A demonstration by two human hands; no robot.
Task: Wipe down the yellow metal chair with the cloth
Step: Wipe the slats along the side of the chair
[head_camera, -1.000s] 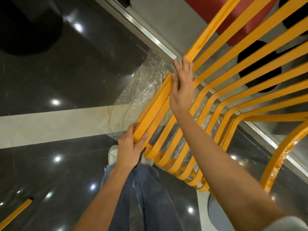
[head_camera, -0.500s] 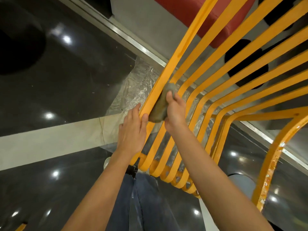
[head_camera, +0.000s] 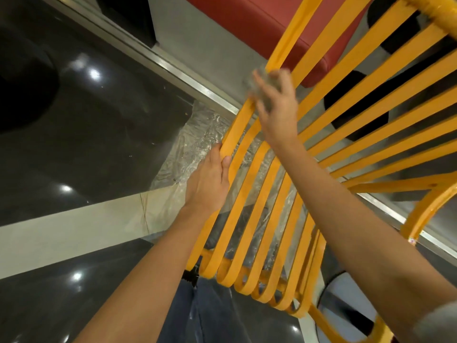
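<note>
one yellow chair (head_camera: 249, 219), one cloth (head_camera: 265, 89), two hands

Glossy dark floor (head_camera: 103, 125), red seat (head_camera: 247, 30)

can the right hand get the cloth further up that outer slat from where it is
Probably yes: the right hand holds the cloth against the outer slat, which runs bare above it; the left hand grips lower down.

Bare forearms, blue jeans (head_camera: 210, 315), grey sleeve (head_camera: 437, 323) edge at the right arm
</note>
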